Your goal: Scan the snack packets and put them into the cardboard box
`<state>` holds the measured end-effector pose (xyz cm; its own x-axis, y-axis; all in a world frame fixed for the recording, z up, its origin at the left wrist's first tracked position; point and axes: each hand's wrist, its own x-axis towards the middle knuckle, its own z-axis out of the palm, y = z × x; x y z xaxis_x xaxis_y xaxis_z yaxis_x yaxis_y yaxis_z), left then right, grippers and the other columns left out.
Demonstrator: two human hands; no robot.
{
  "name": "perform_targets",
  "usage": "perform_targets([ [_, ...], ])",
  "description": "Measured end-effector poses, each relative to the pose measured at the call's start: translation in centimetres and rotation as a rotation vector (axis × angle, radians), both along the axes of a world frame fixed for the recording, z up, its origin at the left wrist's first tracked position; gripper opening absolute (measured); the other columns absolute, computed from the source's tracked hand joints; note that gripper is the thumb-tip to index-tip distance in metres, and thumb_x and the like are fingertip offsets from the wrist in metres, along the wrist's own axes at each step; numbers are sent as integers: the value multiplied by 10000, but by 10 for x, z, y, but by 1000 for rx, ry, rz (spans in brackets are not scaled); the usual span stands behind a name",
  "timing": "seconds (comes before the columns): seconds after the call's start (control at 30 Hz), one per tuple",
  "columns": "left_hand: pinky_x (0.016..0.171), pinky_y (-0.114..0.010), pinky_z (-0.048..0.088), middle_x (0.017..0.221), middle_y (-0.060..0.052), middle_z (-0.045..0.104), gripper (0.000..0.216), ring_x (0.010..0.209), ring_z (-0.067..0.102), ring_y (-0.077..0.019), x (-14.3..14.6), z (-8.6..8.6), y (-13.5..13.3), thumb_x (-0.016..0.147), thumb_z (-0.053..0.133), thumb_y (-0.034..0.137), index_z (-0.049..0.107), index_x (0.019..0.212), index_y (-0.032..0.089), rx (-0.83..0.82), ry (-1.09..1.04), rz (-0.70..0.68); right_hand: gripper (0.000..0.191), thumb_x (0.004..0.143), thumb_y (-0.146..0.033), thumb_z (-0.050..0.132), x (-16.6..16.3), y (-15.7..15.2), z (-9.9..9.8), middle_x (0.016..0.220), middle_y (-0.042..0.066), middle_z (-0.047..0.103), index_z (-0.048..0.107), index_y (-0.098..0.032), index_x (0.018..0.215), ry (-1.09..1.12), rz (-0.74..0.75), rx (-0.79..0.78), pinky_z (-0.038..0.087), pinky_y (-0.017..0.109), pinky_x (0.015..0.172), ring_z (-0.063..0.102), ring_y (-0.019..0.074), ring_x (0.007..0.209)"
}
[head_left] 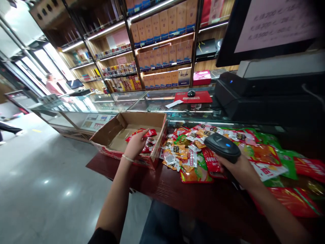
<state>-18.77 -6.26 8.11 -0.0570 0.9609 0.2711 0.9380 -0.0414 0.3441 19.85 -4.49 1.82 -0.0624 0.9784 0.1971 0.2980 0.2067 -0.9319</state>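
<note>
Scanner (218, 143), black plastic with blue light (228, 145), is clamped in fingers of right hand (241, 169), above heaped glossy multicoloured packets (179, 151). Left hand (136, 144) dips into open cardboard box (117, 139), brown inside, at shiny red packets (152, 132); view poor, cannot tell if fingers grip any.

Overexp. windows (42, 57) at L, bright shelf strip lights (152, 9), floor (45, 203) glare, dark, blurry R edge.
</note>
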Motion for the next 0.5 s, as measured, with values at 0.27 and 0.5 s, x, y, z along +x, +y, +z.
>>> perform_targets([
  [0.27,876,-347,511,1125,-77,728,327,1009,685,-249,15,8,-15,941,480,329,681,1178,227,286,-4,-20,342,756,-507,730,9,-13,13,507,-15,575,645,-189,847,158,4,-145,410,249,372,526,141,405],
  [0.5,872,-306,504,1080,-36,731,261,974,681,-205,108,24,-21,934,527,338,689,1118,246,469,-143,-314,341,780,-507,714,78,-64,28,490,-8,575,595,-200,692,131,-230,-81,425,263,417,505,128,400],
])
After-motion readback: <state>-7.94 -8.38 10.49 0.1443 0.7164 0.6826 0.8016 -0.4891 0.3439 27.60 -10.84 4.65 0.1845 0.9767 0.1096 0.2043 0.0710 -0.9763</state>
